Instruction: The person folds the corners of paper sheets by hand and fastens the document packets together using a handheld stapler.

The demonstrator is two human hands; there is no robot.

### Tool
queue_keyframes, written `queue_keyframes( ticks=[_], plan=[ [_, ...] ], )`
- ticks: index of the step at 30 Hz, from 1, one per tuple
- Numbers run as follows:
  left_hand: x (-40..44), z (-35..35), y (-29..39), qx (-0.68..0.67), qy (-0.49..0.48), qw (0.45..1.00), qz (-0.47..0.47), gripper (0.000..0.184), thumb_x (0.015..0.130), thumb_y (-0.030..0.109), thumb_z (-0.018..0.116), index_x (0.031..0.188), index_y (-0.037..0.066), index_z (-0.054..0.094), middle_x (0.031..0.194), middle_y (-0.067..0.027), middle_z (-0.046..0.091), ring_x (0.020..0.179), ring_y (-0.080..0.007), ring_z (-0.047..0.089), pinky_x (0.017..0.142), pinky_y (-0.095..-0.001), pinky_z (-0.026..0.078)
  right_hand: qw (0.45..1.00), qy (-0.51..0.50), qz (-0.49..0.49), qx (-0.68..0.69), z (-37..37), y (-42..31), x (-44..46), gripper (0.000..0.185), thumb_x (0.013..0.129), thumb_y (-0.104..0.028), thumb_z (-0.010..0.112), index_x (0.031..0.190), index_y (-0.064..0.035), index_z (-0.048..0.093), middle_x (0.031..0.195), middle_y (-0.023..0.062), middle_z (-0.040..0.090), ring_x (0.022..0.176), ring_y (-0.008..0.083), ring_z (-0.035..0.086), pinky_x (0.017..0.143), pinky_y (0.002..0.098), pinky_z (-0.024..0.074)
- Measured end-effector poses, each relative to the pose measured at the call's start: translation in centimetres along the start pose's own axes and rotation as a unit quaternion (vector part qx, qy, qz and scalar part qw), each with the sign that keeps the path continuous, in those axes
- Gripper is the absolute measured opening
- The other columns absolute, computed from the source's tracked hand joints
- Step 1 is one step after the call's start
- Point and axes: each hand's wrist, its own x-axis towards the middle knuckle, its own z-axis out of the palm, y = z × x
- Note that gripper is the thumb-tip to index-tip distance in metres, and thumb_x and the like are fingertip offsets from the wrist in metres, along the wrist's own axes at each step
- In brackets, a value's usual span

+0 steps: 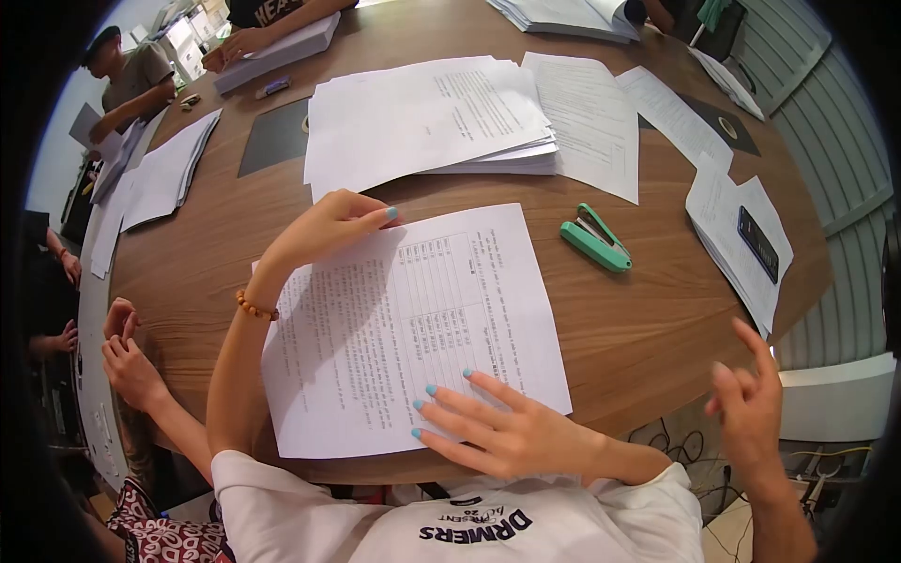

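A printed sheet [488, 281], with rows of text and a table, lies in front of me on the wooden table. My left hand [328, 225], with a beaded bracelet at the wrist, reaches across to the sheet's far edge; its fingers are curled there, partly hidden, with the thumb pointing right. Flat on the near right part of the sheet rests my right hand [511, 436], fingers spread and nothing held. A green stapler [597, 240] stands to the right of the sheet, apart from both hands. Beyond the sheet is a thick stack of papers [413, 122].
Loose printed pages [591, 122] lie beside the stack. At right, a phone [758, 244] sits on more papers [718, 211]. Another person's hand [751, 403] is raised at the right edge; someone's hands [131, 366] rest at left. Across the table, people handle papers [282, 52].
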Motion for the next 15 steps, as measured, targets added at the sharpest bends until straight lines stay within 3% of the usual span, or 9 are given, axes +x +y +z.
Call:
queue_keyframes(
  ticks=[2, 7, 15],
  plan=[
    [-0.1, 0.1, 0.6, 0.017, 0.000, 1.000, -0.013, 0.032, 0.088, 0.027, 0.055, 0.101, 0.000, 0.069, 0.083, -0.0153, 0.069, 0.068, -0.0163, 0.063, 0.062, -0.0248, 0.047, 1.000, -0.005, 0.008, -0.013, -0.1, -0.3, 0.2, 0.029, 0.082, -0.018, 0.056, 0.110, -0.0124, 0.060, 0.118, 0.0046, 0.059, 0.109, 0.0181, 0.057, 0.096, 0.0397, 0.0412],
    [0.0, 0.6, 1.1, 0.059, 0.011, 0.998, -0.034, 0.031, 0.087, 0.027, 0.057, 0.098, 0.001, 0.070, 0.077, -0.0156, 0.068, 0.063, -0.0181, 0.062, 0.058, -0.0266, 0.046, 0.999, 0.005, 0.046, -0.010, 0.0, -0.1, 0.4, 0.025, 0.080, -0.019, 0.058, 0.104, -0.0128, 0.064, 0.114, 0.0062, 0.061, 0.107, 0.0235, 0.059, 0.090, 0.0417, 0.0463],
    [-0.3, 0.7, 2.1, 0.113, 0.019, 0.993, -0.015, 0.028, 0.085, 0.022, 0.057, 0.092, -0.002, 0.070, 0.083, -0.0183, 0.068, 0.068, -0.0230, 0.063, 0.066, -0.0321, 0.050, 0.996, 0.054, 0.074, 0.009, 0.9, 0.0, -0.1, 0.026, 0.078, -0.016, 0.060, 0.103, -0.0138, 0.066, 0.115, 0.0079, 0.062, 0.105, 0.0254, 0.060, 0.088, 0.0423, 0.0479]
  ],
)
